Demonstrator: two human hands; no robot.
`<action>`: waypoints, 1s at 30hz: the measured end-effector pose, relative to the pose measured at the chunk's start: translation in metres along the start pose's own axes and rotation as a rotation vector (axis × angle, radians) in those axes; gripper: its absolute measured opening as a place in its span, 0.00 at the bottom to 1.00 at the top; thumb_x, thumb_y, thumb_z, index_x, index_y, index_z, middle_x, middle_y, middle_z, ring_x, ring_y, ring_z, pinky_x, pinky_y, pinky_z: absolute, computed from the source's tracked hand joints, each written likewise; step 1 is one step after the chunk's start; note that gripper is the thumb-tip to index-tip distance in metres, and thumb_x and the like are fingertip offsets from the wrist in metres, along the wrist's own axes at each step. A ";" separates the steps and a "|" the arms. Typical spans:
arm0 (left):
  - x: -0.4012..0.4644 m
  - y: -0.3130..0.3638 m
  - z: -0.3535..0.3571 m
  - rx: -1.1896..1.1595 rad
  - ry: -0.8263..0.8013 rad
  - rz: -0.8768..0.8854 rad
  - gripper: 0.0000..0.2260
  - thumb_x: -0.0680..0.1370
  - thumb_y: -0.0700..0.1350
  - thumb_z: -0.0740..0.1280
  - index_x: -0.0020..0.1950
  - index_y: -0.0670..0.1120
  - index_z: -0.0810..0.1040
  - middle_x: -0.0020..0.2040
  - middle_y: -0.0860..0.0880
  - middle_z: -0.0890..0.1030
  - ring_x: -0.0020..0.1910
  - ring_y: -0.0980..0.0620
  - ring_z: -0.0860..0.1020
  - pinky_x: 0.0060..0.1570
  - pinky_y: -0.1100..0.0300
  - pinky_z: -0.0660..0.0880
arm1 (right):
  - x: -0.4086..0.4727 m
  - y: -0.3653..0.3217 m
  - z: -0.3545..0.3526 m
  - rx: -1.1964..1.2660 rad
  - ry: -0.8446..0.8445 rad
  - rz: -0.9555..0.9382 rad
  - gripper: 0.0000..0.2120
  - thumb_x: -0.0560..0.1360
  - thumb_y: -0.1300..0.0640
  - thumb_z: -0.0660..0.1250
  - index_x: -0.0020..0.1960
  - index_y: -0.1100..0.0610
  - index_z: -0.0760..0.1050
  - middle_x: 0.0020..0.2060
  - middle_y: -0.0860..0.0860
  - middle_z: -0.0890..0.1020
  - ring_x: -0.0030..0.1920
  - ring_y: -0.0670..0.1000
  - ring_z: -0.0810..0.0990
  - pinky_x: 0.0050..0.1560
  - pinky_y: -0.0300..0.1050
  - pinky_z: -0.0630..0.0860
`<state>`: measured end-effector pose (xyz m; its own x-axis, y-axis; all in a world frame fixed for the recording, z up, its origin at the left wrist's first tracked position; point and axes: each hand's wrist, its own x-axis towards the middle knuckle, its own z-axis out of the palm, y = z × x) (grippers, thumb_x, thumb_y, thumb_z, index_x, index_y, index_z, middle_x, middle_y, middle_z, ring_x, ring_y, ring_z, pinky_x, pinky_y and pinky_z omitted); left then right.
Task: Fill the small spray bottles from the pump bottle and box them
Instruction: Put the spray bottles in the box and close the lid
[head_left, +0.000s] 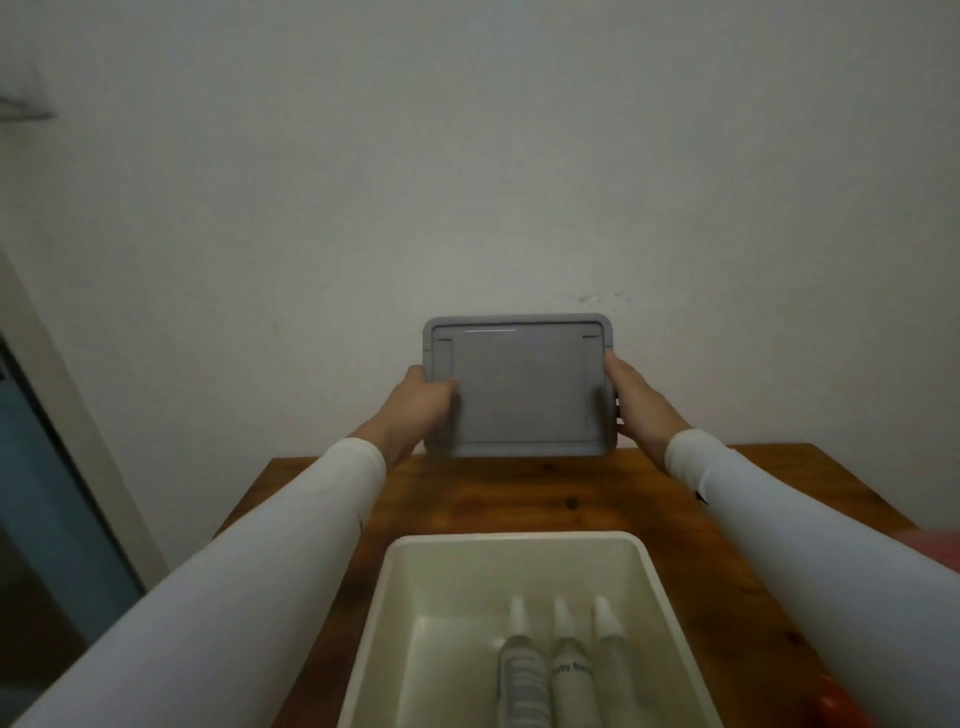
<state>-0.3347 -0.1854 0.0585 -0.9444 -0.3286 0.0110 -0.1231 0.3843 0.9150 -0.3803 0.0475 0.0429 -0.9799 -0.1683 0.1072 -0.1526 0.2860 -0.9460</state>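
A grey rectangular box lid (519, 387) stands upright at the far edge of the table, against the white wall. My left hand (418, 402) grips its left side and my right hand (636, 397) grips its right side. Near me sits a white open box (410, 597). Three small spray bottles (558, 670) lie side by side in it, caps pointing away from me. The pump bottle is not in view.
The wooden table (493, 499) is narrow, with its far edge at the wall. A red object (841, 704) shows at the bottom right corner, partly hidden by my right sleeve. A door frame runs down the left.
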 end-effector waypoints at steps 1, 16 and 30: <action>-0.011 0.005 -0.005 0.002 0.008 0.015 0.18 0.81 0.47 0.58 0.70 0.44 0.63 0.65 0.44 0.72 0.55 0.46 0.71 0.53 0.54 0.70 | -0.011 -0.009 -0.002 -0.003 -0.003 -0.012 0.34 0.71 0.28 0.46 0.69 0.44 0.67 0.66 0.48 0.74 0.65 0.54 0.72 0.69 0.60 0.66; -0.165 0.017 -0.048 0.027 0.138 0.086 0.12 0.78 0.52 0.58 0.58 0.48 0.70 0.55 0.44 0.76 0.49 0.45 0.77 0.48 0.50 0.79 | -0.171 -0.055 -0.021 -0.075 -0.003 -0.171 0.24 0.79 0.38 0.48 0.60 0.54 0.71 0.57 0.52 0.76 0.59 0.53 0.74 0.64 0.54 0.69; -0.244 -0.032 -0.035 -0.062 0.053 -0.053 0.12 0.79 0.52 0.59 0.58 0.47 0.71 0.48 0.49 0.77 0.46 0.48 0.78 0.38 0.56 0.76 | -0.250 -0.010 -0.003 -0.127 -0.067 -0.086 0.20 0.81 0.43 0.47 0.69 0.49 0.63 0.65 0.43 0.66 0.68 0.46 0.62 0.72 0.48 0.56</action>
<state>-0.0898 -0.1480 0.0410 -0.9194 -0.3929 -0.0188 -0.1523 0.3117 0.9379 -0.1344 0.0897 0.0267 -0.9523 -0.2588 0.1615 -0.2548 0.3837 -0.8876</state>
